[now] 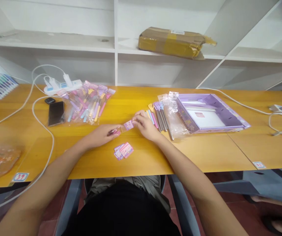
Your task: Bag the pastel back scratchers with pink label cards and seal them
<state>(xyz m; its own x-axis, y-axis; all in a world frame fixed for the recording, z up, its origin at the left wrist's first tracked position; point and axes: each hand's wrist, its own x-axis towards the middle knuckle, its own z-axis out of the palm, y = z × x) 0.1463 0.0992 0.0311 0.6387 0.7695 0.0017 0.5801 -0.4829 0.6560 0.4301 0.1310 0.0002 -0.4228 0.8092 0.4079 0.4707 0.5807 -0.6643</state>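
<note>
My left hand (104,135) is closed on a pink item in clear wrapping, its end showing at the fingertips. A small pink and purple card (128,125) is pinched in my right hand (144,124), at the other end of the clear wrapping. Below my hands, several printed cards (126,149) lie overlapping on the table. Just right of my right hand sit loose hand-shaped scratchers (161,114) with yellow and purple heads, beside clear plastic bags (174,119). A pile of bagged scratchers (89,103) lies to the left.
On the right is a purple tray (205,127). A phone (56,113), a power strip (74,84) and white cables (51,141) occupy the left. An orange pouch (0,160) is at the far left. A taped cardboard parcel (171,42) rests on the shelf.
</note>
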